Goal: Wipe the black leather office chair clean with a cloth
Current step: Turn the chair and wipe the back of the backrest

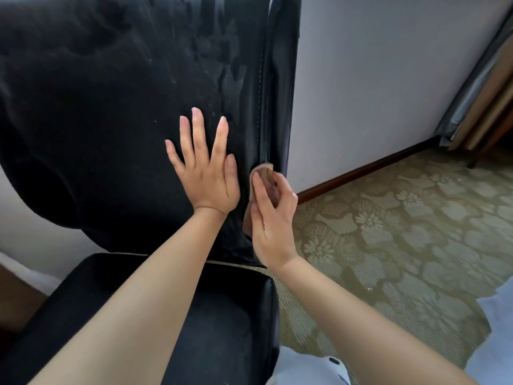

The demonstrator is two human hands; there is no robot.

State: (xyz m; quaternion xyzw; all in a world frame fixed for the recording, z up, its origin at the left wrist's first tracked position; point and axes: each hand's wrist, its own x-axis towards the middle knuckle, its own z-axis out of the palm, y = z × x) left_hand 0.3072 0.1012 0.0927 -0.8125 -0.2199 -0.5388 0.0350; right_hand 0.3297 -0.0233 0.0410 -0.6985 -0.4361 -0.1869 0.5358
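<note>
Head view looks down over two bare forearms reaching toward the backrest of a black leather office chair (111, 120), which fills the upper left of the picture; its seat lies below, under the arms. The left hand (205, 176) lies flat against the backrest with its fingers (198, 134) straight and spread, holding nothing, palm pressed to the leather just left of the stitched seam that runs down the chair's right side. The right hand (273, 220) sits just beside it, at the chair's right edge, its fingers curled around a small brownish cloth (265, 177). The bunched cloth pokes out above the fingertips and touches the leather at the seam, low on the backrest; a darker fold of it hangs down beside the thumb side of the hand.

Higher on the backrest, near the seam, the leather shows pale, streaky marks and small light specks, while the left part of the backrest looks dull and dark. The rolled right border of the chair is glossy and catches the light.

To the right of the chair stands a pale wall (374, 79) with a dark skirting board (369, 169) along its foot. A green carpet (388, 232) with a flower pattern covers the floor. Pale blue clothing (497, 329) of the person shows at the lower right edge.
</note>
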